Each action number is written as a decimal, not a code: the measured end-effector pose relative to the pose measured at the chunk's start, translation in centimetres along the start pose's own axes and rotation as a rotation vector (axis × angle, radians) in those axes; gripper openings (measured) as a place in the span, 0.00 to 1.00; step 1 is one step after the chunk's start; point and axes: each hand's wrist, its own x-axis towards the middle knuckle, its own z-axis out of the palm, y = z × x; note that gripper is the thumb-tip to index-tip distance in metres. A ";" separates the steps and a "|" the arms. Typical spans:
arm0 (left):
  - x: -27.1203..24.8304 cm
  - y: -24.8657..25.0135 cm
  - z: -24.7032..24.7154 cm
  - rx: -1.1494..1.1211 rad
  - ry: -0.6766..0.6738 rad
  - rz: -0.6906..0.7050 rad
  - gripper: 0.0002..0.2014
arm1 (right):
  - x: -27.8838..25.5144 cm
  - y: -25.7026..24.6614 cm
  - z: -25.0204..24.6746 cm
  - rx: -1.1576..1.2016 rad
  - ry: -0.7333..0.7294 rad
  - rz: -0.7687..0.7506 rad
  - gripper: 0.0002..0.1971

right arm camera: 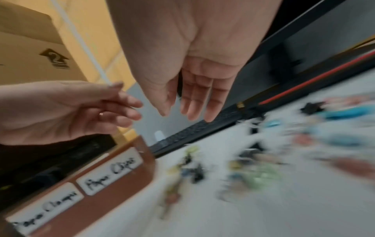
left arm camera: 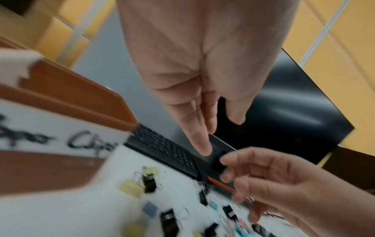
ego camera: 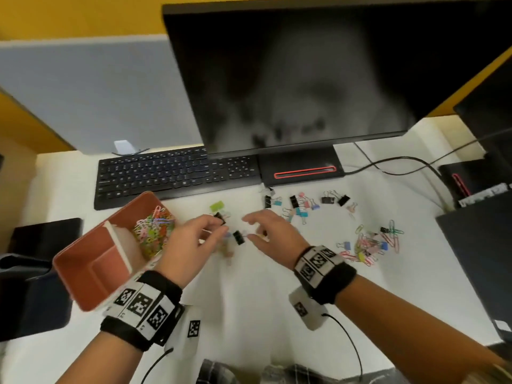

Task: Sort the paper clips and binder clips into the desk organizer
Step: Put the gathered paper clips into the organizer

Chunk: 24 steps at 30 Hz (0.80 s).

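A terracotta desk organizer [ego camera: 105,270] [left arm camera: 61,99] [right arm camera: 125,184] stands at the left; its far compartment holds colourful paper clips [ego camera: 153,231]. Handwritten labels read "Paper Clips" [right arm camera: 110,173] and "Paper Clamps" [right arm camera: 44,213]. My left hand [ego camera: 219,231] [left arm camera: 221,134] hovers just right of the organizer, fingers straight and holding nothing. My right hand [ego camera: 249,228] [right arm camera: 182,114] faces it, also open with nothing in it. Between and below the two hands, a black binder clip [ego camera: 238,237] lies on the desk. Another black clip [ego camera: 220,217] and a green one [ego camera: 217,206] lie just behind.
Several binder clips [ego camera: 302,203] are scattered behind my right hand. A mixed pile of paper clips and small binder clips [ego camera: 368,242] lies further right. A black keyboard [ego camera: 171,173], a monitor [ego camera: 304,79] and cables [ego camera: 401,164] line the back. A dark case [ego camera: 479,259] borders the right.
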 end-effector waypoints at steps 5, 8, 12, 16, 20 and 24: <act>2.0 3.6 8.6 -0.004 -0.224 -0.004 0.04 | -7.4 10.0 -7.5 -0.153 0.146 0.276 0.19; 3.5 5.3 14.3 0.100 -0.279 0.060 0.07 | -10.9 14.7 -11.8 -0.191 0.244 0.429 0.25; 4.6 7.3 22.0 0.191 -0.377 0.101 0.15 | -14.0 18.6 -15.8 -0.135 0.194 0.590 0.37; 5.6 7.9 28.0 0.323 -0.433 0.155 0.20 | -14.7 21.6 -16.9 -0.188 0.087 0.493 0.34; 6.7 8.4 30.7 0.335 -0.453 0.135 0.25 | -13.3 22.4 -16.6 -0.194 -0.006 0.319 0.28; 7.0 8.9 31.3 0.275 -0.475 0.092 0.31 | -12.0 22.3 -16.0 -0.150 -0.046 0.257 0.25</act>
